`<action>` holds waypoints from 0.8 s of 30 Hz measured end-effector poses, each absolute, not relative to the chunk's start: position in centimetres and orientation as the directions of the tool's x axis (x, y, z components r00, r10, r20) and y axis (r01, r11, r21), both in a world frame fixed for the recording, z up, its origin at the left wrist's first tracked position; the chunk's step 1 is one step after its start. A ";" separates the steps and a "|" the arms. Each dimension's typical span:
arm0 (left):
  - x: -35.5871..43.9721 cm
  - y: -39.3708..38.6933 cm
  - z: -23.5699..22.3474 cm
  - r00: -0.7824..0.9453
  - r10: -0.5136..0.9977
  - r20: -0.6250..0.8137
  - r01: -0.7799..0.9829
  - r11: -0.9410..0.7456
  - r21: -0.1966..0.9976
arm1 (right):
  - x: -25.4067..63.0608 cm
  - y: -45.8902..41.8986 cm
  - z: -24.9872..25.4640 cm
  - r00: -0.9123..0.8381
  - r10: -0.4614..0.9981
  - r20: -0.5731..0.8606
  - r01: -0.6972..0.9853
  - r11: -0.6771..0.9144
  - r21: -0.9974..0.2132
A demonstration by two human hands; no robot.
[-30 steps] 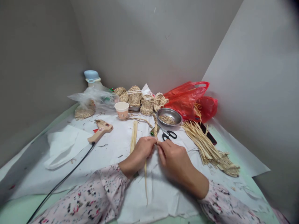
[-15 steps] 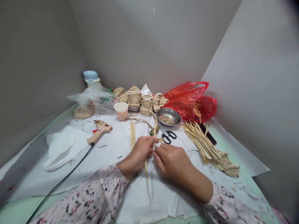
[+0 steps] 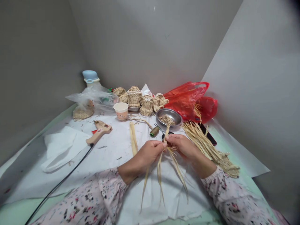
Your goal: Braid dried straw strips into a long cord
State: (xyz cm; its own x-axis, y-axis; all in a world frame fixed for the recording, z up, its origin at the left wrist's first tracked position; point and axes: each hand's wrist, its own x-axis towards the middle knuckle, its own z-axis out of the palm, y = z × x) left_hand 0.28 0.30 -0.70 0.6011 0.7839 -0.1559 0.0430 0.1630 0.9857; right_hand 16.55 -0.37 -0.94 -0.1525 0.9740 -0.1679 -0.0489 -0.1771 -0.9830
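My left hand (image 3: 150,155) and right hand (image 3: 184,147) pinch a straw braid (image 3: 166,132) between fingers and thumbs. Its top stands upright before a steel bowl (image 3: 169,117); 3 loose strands (image 3: 160,178) hang over a white sheet (image 3: 173,203), beside partly hidden scissors (image 3: 158,128).

Pale pink long sleeves cover both forearms, the left sleeve (image 3: 103,195) and the right sleeve (image 3: 231,200) alike. Their soft, lightly creased fabric is printed all over with small scattered flowers and flecks in black, grey and red. Each sleeve gathers into a slightly ruffled cuff (image 3: 209,176) at the wrist, leaving the left hand (image 3: 150,154) and right hand (image 3: 184,147) bare.
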 end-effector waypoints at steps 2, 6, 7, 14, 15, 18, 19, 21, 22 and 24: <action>0.2 0.1 -0.3 0.635 0.757 -0.151 0.057 0.148 0.987 | 16.7 -0.4 -1.2 -0.199 0.947 -0.253 -0.210 -0.293 -0.933; 0.2 -0.1 -0.1 0.651 0.735 -0.189 0.118 0.148 0.982 | 16.9 -0.4 -1.6 -0.247 0.921 -0.300 -0.301 -0.368 -0.880; 0.2 -0.1 -0.2 0.652 0.734 -0.192 0.120 0.150 0.981 | 16.9 -0.4 -1.6 -0.251 0.924 -0.287 -0.290 -0.355 -0.889; -0.1 1.2 -1.8 0.547 0.826 -0.136 0.033 0.141 0.989 | 16.7 -0.6 -0.5 -0.241 0.956 -0.170 -0.142 -0.208 -0.968; -0.1 1.3 -1.9 0.531 0.836 -0.141 0.028 0.148 0.989 | 16.7 -0.6 -0.4 -0.240 0.955 -0.175 -0.102 -0.204 -0.974; 0.0 1.5 -1.5 0.524 0.839 -0.148 0.029 0.157 0.987 | 16.4 -0.8 -0.3 -0.209 0.963 -0.167 0.035 -0.163 -0.986; 0.0 1.4 -1.4 0.521 0.840 -0.149 0.031 0.156 0.987 | 16.3 -0.8 -0.4 -0.198 0.968 -0.155 0.068 -0.144 -0.987; 0.1 1.3 -1.2 0.493 0.856 -0.154 0.036 0.157 0.987 | 16.1 -0.8 -0.8 -0.168 0.978 -0.126 0.120 -0.107 -0.987; 0.1 1.2 -1.2 0.473 0.866 -0.161 0.042 0.160 0.986 | 16.0 -0.9 -0.9 -0.149 0.982 -0.114 0.149 -0.092 -0.985; 0.1 1.2 -1.3 0.450 0.876 -0.174 0.053 0.168 0.984 | 15.9 -0.9 -0.9 -0.114 0.989 -0.089 0.229 -0.061 -0.972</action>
